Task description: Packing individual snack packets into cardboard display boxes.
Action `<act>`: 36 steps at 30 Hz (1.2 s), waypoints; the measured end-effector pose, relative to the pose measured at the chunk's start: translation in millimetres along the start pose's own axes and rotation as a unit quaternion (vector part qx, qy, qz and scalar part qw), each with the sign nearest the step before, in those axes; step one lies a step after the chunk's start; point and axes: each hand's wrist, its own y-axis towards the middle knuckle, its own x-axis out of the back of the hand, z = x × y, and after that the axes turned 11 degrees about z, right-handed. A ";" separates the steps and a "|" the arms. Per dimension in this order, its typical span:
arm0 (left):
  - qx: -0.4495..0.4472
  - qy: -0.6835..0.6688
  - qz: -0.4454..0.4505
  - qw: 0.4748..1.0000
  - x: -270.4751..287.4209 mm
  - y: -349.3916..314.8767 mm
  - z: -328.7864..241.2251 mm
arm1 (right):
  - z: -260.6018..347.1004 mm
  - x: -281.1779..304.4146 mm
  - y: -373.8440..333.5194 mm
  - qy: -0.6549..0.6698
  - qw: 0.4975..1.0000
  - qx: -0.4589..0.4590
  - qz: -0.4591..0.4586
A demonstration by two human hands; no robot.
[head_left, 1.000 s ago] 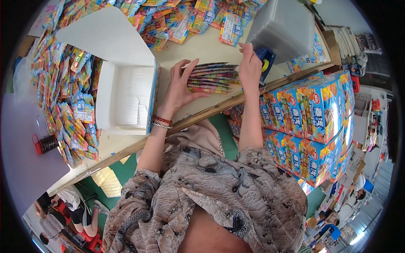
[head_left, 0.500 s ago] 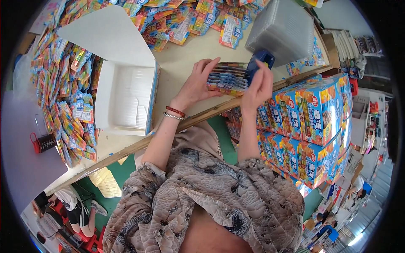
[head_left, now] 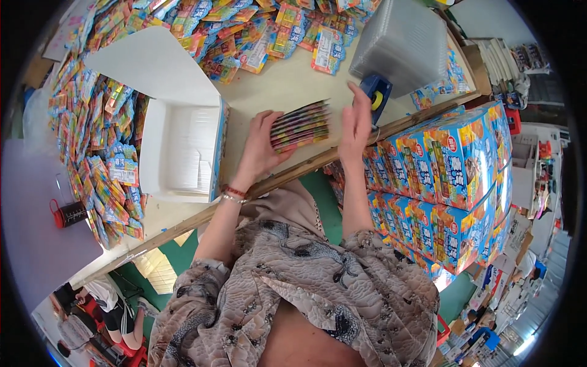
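A stack of colourful flat packets (head_left: 301, 127) is gripped at its left end by my left hand (head_left: 264, 144), fingers on the far side and thumb on the near side. My right hand (head_left: 356, 125) is just off the stack's right end, fingers stretched out and nothing seen in it. Right behind it stands a blue tape dispenser (head_left: 376, 92) with a yellow core. To the left of my left hand is an open white-lined box (head_left: 183, 147), its lid folded back. Some white card pieces show inside the box.
Loose packets (head_left: 110, 153) are heaped along the table's left and far sides. Clear plastic trays (head_left: 403, 46) are stacked behind the dispenser. Printed boxes (head_left: 446, 165) stand piled at the right, beyond the wooden table edge (head_left: 293, 168). A person (head_left: 110, 306) sits at lower left.
The packet stack has moved left and turned in my left hand, away from the dispenser. My right hand has come off the stack and dispenser, its fingers now straightened.
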 end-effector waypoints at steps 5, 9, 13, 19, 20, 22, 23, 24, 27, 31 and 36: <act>0.010 -0.004 -0.017 1.000 7.5 -21.3 2.0 | -57.8 -33.1 3.3 0.227 0.958 -0.127 0.124; -0.002 -0.051 0.007 0.999 16.3 -24.9 3.8 | -45.9 -38.4 7.3 0.282 0.903 -0.184 0.266; -0.001 -0.048 0.001 0.999 20.2 -26.6 6.0 | -56.9 -29.3 34.0 0.155 0.899 -0.265 0.311; -0.002 -0.094 0.013 0.996 14.8 -27.5 14.4 | -75.4 -21.6 93.5 -0.647 0.734 -0.053 0.200; -0.005 -0.136 0.007 0.991 10.6 -29.0 20.3 | -74.5 -27.1 101.5 -0.646 0.736 -0.052 0.196; 0.014 -0.235 -0.002 0.972 5.1 -32.9 16.8 | -60.9 -36.1 114.7 -0.633 0.686 -0.135 0.331; 0.035 -0.334 -0.012 0.942 4.2 -33.8 16.7 | -69.0 -41.2 116.0 -0.632 0.688 -0.137 0.328; 0.020 -0.298 -0.012 0.954 4.1 -33.8 17.2 | -85.0 -45.7 113.1 -0.694 0.638 -0.070 0.326; 0.008 -0.164 0.026 0.986 4.4 -26.7 22.6 | -128.8 -39.9 119.1 -0.750 0.584 0.047 0.305; -0.002 -0.013 0.030 0.999 20.0 -19.5 -6.7 | -106.9 -22.6 136.0 -0.619 0.684 0.167 0.347; -0.008 -0.100 0.018 0.995 14.9 -18.2 6.3 | -8.3 -27.7 145.3 -0.438 0.725 0.152 0.509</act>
